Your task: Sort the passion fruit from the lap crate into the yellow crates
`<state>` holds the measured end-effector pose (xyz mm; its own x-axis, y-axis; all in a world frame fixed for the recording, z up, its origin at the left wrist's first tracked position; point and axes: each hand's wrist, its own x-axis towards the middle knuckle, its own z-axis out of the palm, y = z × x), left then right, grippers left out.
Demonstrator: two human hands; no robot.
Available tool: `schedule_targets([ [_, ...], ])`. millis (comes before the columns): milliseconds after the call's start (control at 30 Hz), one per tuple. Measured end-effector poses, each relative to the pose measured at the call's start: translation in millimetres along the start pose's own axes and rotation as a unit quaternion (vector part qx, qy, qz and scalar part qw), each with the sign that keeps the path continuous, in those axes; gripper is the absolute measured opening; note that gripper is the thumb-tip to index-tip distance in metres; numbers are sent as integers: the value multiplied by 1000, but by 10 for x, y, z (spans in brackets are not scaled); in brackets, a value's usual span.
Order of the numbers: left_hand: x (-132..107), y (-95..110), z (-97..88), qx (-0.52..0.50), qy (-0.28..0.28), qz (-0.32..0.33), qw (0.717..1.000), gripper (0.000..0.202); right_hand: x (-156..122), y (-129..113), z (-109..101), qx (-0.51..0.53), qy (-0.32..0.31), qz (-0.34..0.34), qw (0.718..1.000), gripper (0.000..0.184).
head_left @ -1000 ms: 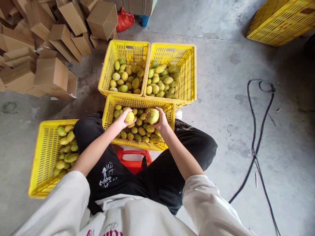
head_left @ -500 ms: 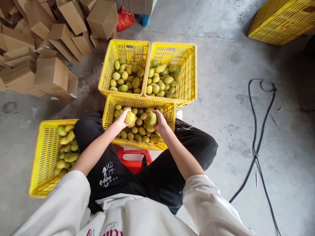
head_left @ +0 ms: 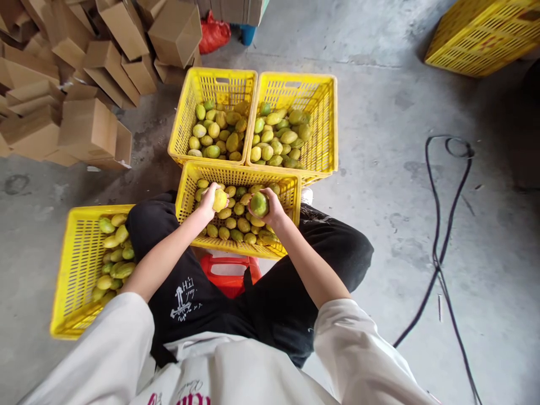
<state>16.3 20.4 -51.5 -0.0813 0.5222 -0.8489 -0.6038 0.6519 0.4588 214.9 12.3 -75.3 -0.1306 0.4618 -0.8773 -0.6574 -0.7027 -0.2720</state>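
Observation:
My left hand [head_left: 207, 203] is closed round a plump yellow fruit [head_left: 220, 200]. In my right hand [head_left: 274, 208] is a rounder green fruit [head_left: 259, 205] with a yellowish tinge. Both hands are over the middle yellow crate [head_left: 185, 194], which stands between my knees with a layer of yellow-green oval fruits [head_left: 243, 225] inside. The two held fruits are apart, side by side. Fingertips behind each fruit are partly hidden.
Beyond stand two slatted yellow crates [head_left: 333, 121] with more fruit. Another fruit crate [head_left: 63, 270] is beside my left knee. Cardboard boxes [head_left: 86, 129] are heaped far left. A black cable [head_left: 436, 236] lies on the floor at right; a yellow crate [head_left: 481, 42] stands beyond.
My left hand has shifted slightly left and up with the yellow fruit. My right hand has turned the green fruit a little, showing a greener side.

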Motion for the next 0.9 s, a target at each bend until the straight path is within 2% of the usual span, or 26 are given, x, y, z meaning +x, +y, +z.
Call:
schedule_targets([
  [100, -81, -18, 53, 51, 55, 80, 994, 33, -15, -10, 34, 12, 6, -8, 1000, 21],
  [300, -155, -23, 87, 96, 41, 133, 986, 46, -16, -26, 47, 0, -3, -38, 999, 20],
  [433, -108, -35, 66, 93, 30, 112, 989, 46, 29, -33, 36, -4, 8, -56, 998, 22],
  [633, -94, -94, 68, 101, 17, 70, 992, 40, 171, -28, -36, -5, 26, -93, 995, 15],
  [800, -114, -102, 73, 102, 9, 40, 994, 36, 221, -47, -73, 10, 56, -116, 992, 28],
  [900, -86, -86, 53, 80, 18, 10, 997, 34, 203, -57, -81, 22, 44, -126, 991, 30],
])
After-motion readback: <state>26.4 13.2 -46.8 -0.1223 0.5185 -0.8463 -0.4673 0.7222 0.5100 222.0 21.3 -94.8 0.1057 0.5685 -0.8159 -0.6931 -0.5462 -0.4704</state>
